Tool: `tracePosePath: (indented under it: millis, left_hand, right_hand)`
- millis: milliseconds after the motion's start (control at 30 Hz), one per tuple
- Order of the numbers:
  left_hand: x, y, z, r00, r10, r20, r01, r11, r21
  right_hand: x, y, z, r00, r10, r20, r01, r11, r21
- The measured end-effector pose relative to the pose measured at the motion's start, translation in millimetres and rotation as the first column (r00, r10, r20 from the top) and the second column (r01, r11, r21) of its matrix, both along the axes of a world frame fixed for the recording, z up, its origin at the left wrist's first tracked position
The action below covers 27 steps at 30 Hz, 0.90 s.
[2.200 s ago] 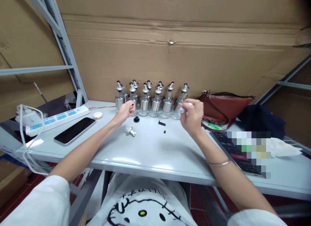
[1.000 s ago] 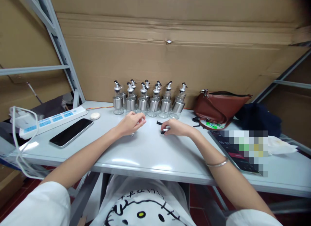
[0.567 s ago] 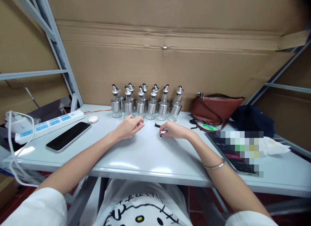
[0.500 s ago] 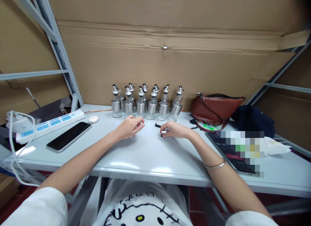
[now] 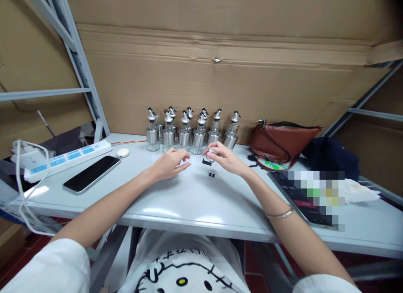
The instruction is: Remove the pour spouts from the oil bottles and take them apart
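Observation:
My left hand [image 5: 171, 164] is over the table with its thumb and fingers apart, holding nothing that shows. A small shiny part [image 5: 170, 178] peeks out beneath it. In the fingers of my right hand [image 5: 226, 159] is a small pale piece, mostly hidden; its kind cannot be made out. Just left of those fingers lies a black lever-like piece [image 5: 206, 162]. Two tiny black parts [image 5: 211, 175] rest on the tabletop, nearer to me. Behind both hands stand several glass bottles [image 5: 199, 138] with steel sleeves and pour spouts.
At left are a power strip [image 5: 69, 160] with a white cable, a phone [image 5: 92, 174] and a round white object [image 5: 122, 153]. To the right sit a brown bag [image 5: 283, 142], a tablet [image 5: 299, 200], partly blurred, and crumpled white tissue [image 5: 359, 191]. Cardboard [image 5: 220, 87] walls the back.
My right hand has shifted away from me, and two tiny black parts now show on the table where it was. The fingers of my left hand have spread, with the thumb stretched out.

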State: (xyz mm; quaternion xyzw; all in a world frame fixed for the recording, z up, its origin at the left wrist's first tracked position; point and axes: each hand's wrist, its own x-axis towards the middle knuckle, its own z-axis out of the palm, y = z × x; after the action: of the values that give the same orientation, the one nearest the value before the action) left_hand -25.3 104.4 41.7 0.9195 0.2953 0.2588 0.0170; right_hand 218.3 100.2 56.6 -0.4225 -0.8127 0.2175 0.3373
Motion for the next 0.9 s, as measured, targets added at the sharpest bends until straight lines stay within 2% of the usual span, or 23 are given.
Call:
tracePosePath:
  millis: [67,133,233,333,467,633,700,833,900]
  left_hand:
    - [1.1,-0.7,0.0,1.0,-0.008,0.006,0.008,1.0,0.029]
    - [2.6,-1.4,-0.9,1.0,-0.012,0.018,0.011,0.999,0.053]
    - [5.3,-3.0,-4.0,0.999,-0.008,0.049,0.004,0.998,0.066]
    - [8.2,-4.5,-7.2,0.996,-0.005,0.084,-0.001,0.997,0.073]
    - [10.2,-5.3,-8.9,0.997,0.012,0.071,-0.021,0.991,0.129]
    - [9.1,-5.7,-8.3,0.996,-0.043,0.081,0.03,0.987,0.157]
    - [8.0,-5.7,-8.0,0.99,-0.069,0.12,0.051,0.987,0.15]
    - [6.7,-6.6,-9.4,0.973,-0.16,0.165,0.139,0.981,0.133]
    - [7.2,-8.1,-11.5,0.964,-0.21,0.161,0.186,0.971,0.151]
  right_hand:
    - [-7.0,-2.8,0.2,0.994,-0.037,-0.101,0.038,0.999,0.009]
    - [-13.1,-6.1,-0.2,0.98,-0.046,-0.196,0.03,0.996,-0.089]
    - [-21.1,-10.5,-3.5,0.923,0.001,-0.386,-0.112,0.957,-0.266]
    - [-27.4,-13.2,-7.9,0.856,0.049,-0.515,-0.271,0.89,-0.366]
    - [-30.1,-16.0,-8.0,0.844,0.067,-0.532,-0.335,0.841,-0.425]
    - [-32.1,-22.4,-4.8,0.886,0.184,-0.426,-0.386,0.801,-0.457]
    - [-34.5,-25.1,-5.0,0.864,0.224,-0.451,-0.446,0.756,-0.479]
    - [-37.1,-29.5,-3.8,0.812,0.254,-0.526,-0.562,0.583,-0.586]
    - [-36.4,-31.4,-2.0,0.802,0.27,-0.532,-0.587,0.517,-0.623]
